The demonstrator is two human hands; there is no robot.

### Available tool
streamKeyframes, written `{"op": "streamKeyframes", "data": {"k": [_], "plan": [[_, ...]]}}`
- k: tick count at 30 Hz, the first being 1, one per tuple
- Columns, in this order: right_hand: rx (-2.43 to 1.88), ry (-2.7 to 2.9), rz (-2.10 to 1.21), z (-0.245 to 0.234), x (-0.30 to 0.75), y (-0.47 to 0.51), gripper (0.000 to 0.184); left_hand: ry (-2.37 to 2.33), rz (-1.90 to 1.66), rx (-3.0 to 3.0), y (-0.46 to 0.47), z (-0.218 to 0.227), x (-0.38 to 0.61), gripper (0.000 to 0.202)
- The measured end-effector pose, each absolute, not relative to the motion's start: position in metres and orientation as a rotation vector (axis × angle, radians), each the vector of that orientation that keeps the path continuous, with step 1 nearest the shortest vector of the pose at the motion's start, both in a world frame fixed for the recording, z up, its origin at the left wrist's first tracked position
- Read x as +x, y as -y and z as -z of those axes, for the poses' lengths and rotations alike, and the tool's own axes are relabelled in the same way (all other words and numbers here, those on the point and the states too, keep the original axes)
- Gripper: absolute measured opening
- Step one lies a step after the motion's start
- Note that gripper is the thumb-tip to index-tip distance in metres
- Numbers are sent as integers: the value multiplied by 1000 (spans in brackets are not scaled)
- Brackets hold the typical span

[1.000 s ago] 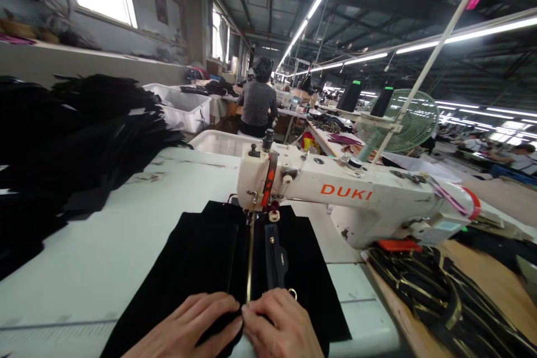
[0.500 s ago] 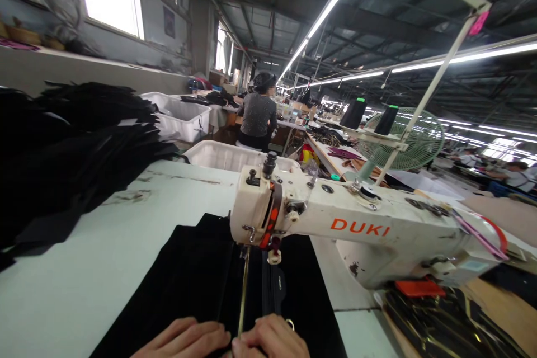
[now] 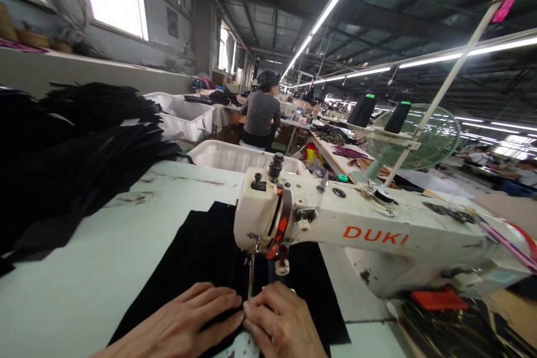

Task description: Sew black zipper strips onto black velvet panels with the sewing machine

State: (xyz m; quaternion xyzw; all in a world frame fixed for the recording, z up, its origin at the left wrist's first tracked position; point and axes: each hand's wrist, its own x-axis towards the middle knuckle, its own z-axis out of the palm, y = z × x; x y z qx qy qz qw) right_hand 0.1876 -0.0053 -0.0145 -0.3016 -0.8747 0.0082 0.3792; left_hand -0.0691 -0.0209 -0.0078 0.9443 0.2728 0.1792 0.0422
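Note:
A black fabric panel (image 3: 201, 246) lies flat on the sewing table under the head of a white DUKI industrial sewing machine (image 3: 335, 229). My left hand (image 3: 184, 319) and my right hand (image 3: 281, 319) press and pinch the fabric just in front of the presser foot (image 3: 251, 251), fingertips almost meeting. A narrow gold strip (image 3: 250, 279) runs from the foot down between my hands. A dark zipper on the fabric is mostly hidden behind the machine head. A small metal ring (image 3: 292, 291) shows above my right hand.
A heap of black fabric pieces (image 3: 84, 145) lies on the table's left side, and a white plastic bin (image 3: 239, 156) stands behind the machine. A green fan (image 3: 413, 137) and thread cones stand to the right. A seated co-worker (image 3: 260, 114) is farther ahead.
The view has tilted, shifting the machine right and down. My hands sit higher in the picture than half a second ago, and the machine head now covers most of the zipper.

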Motion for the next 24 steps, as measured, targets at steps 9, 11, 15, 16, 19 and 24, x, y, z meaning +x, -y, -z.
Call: {"op": "streamKeyframes", "data": {"k": [9,11,15,16,19,24], "plan": [[-879,2246,-77,22,188,-18,12,-965,-249,2747,-4,-12,-61,68],[-902,2241,-63,23,187,-21,16,-997,-200,2728,-9,-21,-58,67],[-1009,2189,-65,22,187,-23,28,-953,-231,2762,-17,-32,-52,67],[-1057,2163,-67,21,188,-23,32,-944,-235,2778,-19,-34,-50,68],[-1187,2093,-68,22,190,-26,41,-921,-248,2817,-22,-39,-47,72],[-1301,2109,-53,30,186,-34,34,-908,-263,2840,-24,-40,-46,69]]}}
